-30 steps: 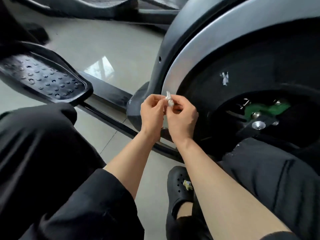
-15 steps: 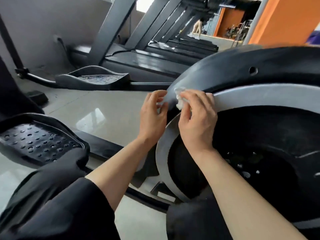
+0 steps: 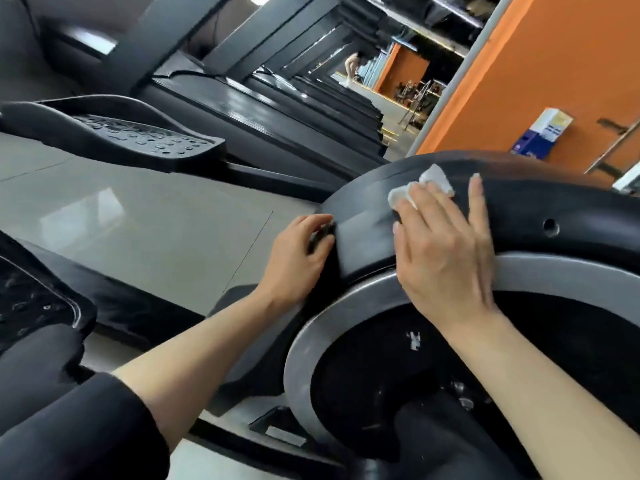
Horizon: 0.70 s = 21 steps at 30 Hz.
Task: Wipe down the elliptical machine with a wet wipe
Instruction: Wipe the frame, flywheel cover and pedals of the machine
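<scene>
The elliptical's black flywheel housing [image 3: 540,199] curves across the right side, with a grey ring [image 3: 554,271] below it. My right hand [image 3: 446,251] lies flat on the housing, fingers straight, pressing a white wet wipe [image 3: 429,183] against the top of the cover. The wipe sticks out beyond my fingertips. My left hand [image 3: 298,261] rests on the left edge of the housing, its fingers curled over that edge.
A black studded pedal [image 3: 138,136] lies on the floor at the left, another pedal [image 3: 31,299] at the near left edge. A row of treadmills [image 3: 277,98] runs back behind. An orange wall [image 3: 554,81] stands at the right. My dark-clothed knees sit low in view.
My right hand spread the wipe out and slid it up onto the top of the housing. My left hand let go of the wipe and moved to the housing's left edge. My view rose.
</scene>
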Tool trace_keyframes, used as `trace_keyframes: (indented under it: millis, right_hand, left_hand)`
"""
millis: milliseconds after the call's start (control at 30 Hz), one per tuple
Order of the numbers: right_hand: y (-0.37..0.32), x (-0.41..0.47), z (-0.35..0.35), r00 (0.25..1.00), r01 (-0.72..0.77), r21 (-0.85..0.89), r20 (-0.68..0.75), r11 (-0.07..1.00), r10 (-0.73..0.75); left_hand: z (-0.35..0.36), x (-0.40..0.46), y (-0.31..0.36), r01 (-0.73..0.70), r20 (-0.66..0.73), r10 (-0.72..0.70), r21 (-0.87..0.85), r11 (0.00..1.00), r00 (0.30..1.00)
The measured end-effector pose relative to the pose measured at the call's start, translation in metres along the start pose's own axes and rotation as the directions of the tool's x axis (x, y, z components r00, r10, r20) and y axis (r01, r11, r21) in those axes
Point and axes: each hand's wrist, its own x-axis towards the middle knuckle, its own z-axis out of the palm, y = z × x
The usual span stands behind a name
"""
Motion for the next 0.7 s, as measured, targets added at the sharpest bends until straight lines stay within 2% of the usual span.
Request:
trace_keyframes:
  millis: [67, 133, 200, 367, 433, 533, 567, 600, 700]
  right_hand:
    - [-0.017, -0.008, 0.001, 0.995, 0.083, 0.003, 0.048, 0.997, -0.083]
    - [-0.034, -0.019, 0.004, 0.962, 0.245, 0.021, 0.122, 0.969, -0.246]
    - [-0.034, -0.017, 0.001, 0.937, 0.300, 0.004, 0.185, 0.954, -0.295]
    - [-0.007, 0.021, -0.008, 0.985, -0.026, -0.113, 0.165, 0.993, 0.045]
    - [-0.020, 0.024, -0.007, 0.982, 0.010, -0.100, 0.189, 0.995, 0.009]
    - [-0.042, 0.019, 0.000, 0.929, 0.216, -0.027, 0.312, 0.976, -0.197]
    - [-0.041, 0.022, 0.000, 0.912, 0.245, -0.030, 0.345, 0.969, -0.220]
    - [-0.035, 0.030, 0.000, 0.913, 0.228, -0.063, 0.360, 0.972, -0.191]
    - [-0.010, 0.058, 0.003, 0.927, 0.014, -0.240, 0.366, 0.971, 0.077]
  left_hand:
    - [0.001, 0.005, -0.001, 0.001, 0.019, -0.001, -0.025, 1.000, 1.000]
    - [0.000, 0.008, -0.005, 0.015, 0.033, -0.014, -0.044, 0.999, 0.999]
    - [-0.004, 0.010, -0.009, 0.016, 0.049, -0.013, -0.062, 0.998, 0.999]
    - [-0.014, 0.022, -0.019, -0.024, 0.135, 0.030, -0.043, 0.999, 0.990]
    - [-0.019, 0.028, -0.022, -0.012, 0.184, 0.021, -0.050, 0.999, 0.983]
    - [-0.026, 0.037, -0.029, 0.022, 0.266, -0.009, -0.046, 0.999, 0.964]
    - [-0.029, 0.040, -0.031, 0.030, 0.302, -0.016, -0.042, 0.999, 0.953]
    - [-0.031, 0.043, -0.034, 0.034, 0.335, -0.020, -0.036, 0.999, 0.942]
    - [-0.036, 0.051, -0.038, 0.056, 0.407, -0.037, -0.034, 0.998, 0.913]
